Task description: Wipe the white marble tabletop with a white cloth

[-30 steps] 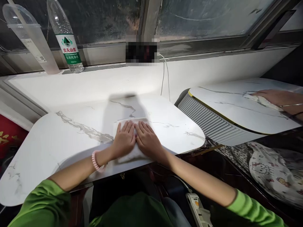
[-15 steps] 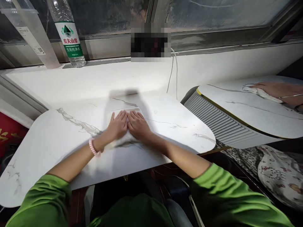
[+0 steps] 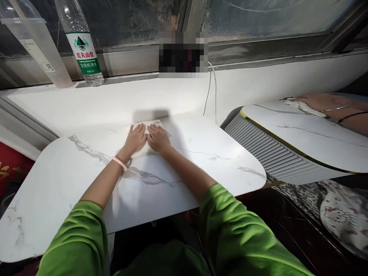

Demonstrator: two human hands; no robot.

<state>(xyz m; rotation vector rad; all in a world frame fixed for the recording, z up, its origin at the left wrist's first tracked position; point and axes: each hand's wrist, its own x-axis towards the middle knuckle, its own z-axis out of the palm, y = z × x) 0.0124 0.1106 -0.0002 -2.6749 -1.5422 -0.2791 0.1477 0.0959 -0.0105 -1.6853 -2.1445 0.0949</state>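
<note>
— Windows (image 3: 129, 23) in metal frames stretch behind the marbled table (image 3: 71, 176), above a low white wall (image 3: 120, 99). What stands on the sill?

— Beyond the table's back left part, a clear bottle (image 3: 86, 53) with a green and white label, and a lidded plastic cup (image 3: 43, 53), farther toward the table's left end.

— And the white cloth (image 3: 148, 151)?

— Flat on the table, close to its back edge.

— How do the hands lie?

— Left hand (image 3: 136, 138) and right hand (image 3: 158, 138) rest on it side by side, palms down, fingers straight and slightly spread, none curled around the fabric. Pink coiled band (image 3: 119, 163) on the left wrist.

— Right of the table?

— Another table (image 3: 301, 122) with a ribbed side, where a co-worker's hand (image 3: 313, 101) rests on a white rag (image 3: 306, 107).
</note>
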